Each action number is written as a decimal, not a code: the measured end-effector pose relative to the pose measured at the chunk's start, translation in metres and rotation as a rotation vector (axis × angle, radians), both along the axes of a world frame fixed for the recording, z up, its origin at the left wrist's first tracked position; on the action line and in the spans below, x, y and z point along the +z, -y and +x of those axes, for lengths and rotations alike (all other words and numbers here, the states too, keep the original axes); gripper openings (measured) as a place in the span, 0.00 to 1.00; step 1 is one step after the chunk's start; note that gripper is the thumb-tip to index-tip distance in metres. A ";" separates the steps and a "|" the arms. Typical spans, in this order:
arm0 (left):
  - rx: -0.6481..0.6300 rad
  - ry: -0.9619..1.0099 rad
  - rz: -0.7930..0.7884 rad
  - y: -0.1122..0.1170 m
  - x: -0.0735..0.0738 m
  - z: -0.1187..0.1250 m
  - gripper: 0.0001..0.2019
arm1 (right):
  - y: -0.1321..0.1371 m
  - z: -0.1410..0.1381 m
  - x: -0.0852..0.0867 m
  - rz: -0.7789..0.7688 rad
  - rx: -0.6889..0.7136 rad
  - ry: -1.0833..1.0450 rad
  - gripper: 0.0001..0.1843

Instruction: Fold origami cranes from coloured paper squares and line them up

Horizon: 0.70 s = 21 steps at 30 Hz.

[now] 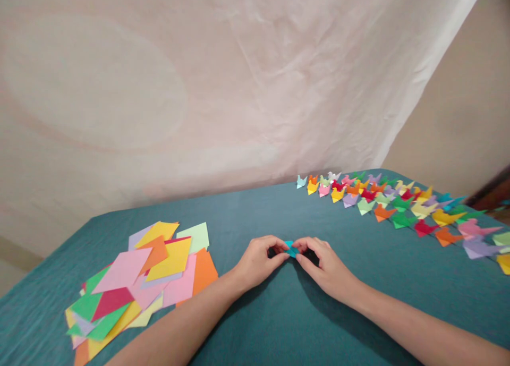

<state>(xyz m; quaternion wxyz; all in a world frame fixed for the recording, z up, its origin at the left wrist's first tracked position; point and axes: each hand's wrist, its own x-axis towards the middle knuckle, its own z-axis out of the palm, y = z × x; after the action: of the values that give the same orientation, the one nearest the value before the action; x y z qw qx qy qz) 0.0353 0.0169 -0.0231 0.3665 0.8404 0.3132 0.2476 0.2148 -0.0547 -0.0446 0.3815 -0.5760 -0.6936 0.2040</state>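
A small folded piece of blue paper (292, 249) is pinched between my two hands, just above the middle of the table. My left hand (261, 258) grips its left side with thumb and fingertips. From the right, my right hand (323, 262) pinches the other side in the same way. Fingertips cover much of the paper, so its exact folded shape is hidden.
A loose heap of coloured paper squares (123, 270) lies on the left of the green-blue tablecloth (255, 212). Rows of folded paper birds (384, 212) in many colours stand at the right. Behind the table hangs a pale cloth (223, 90).
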 end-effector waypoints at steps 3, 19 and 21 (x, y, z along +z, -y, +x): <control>-0.015 0.014 0.017 -0.001 0.000 0.000 0.03 | 0.001 0.000 0.001 0.001 0.011 -0.003 0.13; -0.165 0.047 0.317 0.007 0.002 0.000 0.05 | 0.000 -0.003 0.015 0.051 0.078 -0.225 0.07; -0.174 0.011 0.390 0.008 0.002 -0.001 0.06 | 0.000 -0.003 0.015 0.090 0.093 -0.232 0.05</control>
<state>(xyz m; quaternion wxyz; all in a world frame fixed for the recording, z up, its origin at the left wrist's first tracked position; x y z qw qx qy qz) 0.0347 0.0094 -0.0212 0.2188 0.9178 0.1837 0.2758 0.2118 -0.0552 -0.0298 0.4747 -0.4981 -0.6792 0.2556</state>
